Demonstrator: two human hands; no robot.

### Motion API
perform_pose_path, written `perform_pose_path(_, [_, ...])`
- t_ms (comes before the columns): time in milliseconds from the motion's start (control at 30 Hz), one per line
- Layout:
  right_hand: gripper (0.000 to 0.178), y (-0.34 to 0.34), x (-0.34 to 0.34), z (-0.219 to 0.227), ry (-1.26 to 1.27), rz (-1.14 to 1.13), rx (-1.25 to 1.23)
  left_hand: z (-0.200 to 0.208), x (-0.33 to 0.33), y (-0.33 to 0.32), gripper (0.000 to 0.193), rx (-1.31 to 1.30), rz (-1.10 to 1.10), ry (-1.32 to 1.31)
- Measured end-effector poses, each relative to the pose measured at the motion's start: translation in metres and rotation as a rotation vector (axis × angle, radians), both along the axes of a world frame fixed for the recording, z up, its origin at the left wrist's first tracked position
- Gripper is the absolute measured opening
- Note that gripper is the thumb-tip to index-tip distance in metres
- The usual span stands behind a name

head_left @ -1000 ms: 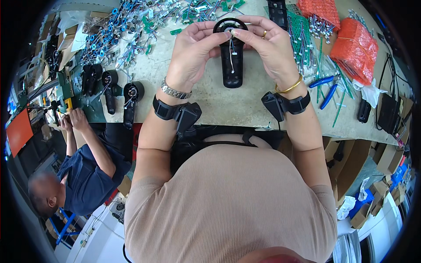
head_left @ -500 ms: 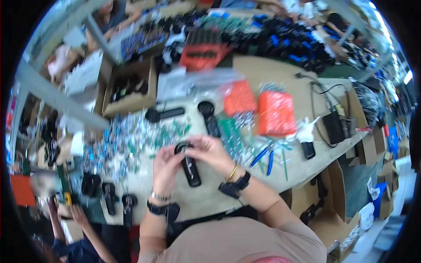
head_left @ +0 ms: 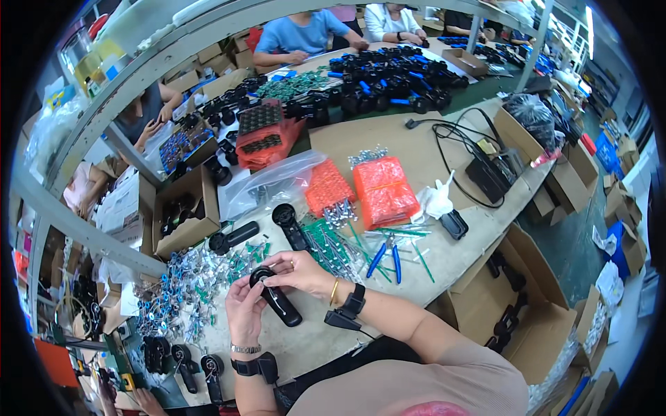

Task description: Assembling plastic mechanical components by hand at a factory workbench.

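Both hands hold a black handheld fan body (head_left: 283, 305) by its round head, with the handle slanting down toward me over the table. My left hand (head_left: 244, 305) grips the left side of the round head. From the right, my right hand (head_left: 300, 274) has thumb and fingers closed at the top of the head. Any small part between the fingertips is hidden. Just beyond the hands lie a second black fan body (head_left: 290, 225) and a third one (head_left: 234, 238). A pile of small wired parts (head_left: 184, 295) spreads to the left.
Blue-handled pliers (head_left: 386, 261) lie right of the hands, near red bubble-wrap packs (head_left: 385, 191) and green circuit boards (head_left: 326, 243). More fan bodies (head_left: 184, 367) rest at the near left edge. An open carton (head_left: 513, 305) stands right of the table. Co-workers sit at the far side.
The view has tilted up and turned, showing more of the far table and co-workers, and has become sharper. Both hands still hold the fan body, with little change of grip.
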State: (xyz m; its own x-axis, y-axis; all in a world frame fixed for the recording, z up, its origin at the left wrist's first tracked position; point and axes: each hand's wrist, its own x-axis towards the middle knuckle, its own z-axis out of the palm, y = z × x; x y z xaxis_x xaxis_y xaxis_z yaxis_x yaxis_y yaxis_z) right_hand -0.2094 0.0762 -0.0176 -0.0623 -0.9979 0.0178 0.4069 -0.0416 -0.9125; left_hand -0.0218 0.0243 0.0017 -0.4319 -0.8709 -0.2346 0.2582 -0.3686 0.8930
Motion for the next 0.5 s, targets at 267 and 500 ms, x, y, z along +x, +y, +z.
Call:
perform_pose_path(267, [0.039,-0.002,0.003,-0.012,0.071,-0.045,-0.023,-0.023,0.0,0.005,0.022,-0.05,0.022,0.05])
perform_pose_path(500, [0.037,0.002,0.011,-0.011,0.048,-0.029,-0.015,-0.025,0.009,0.011,0.022,-0.067,0.035,0.054])
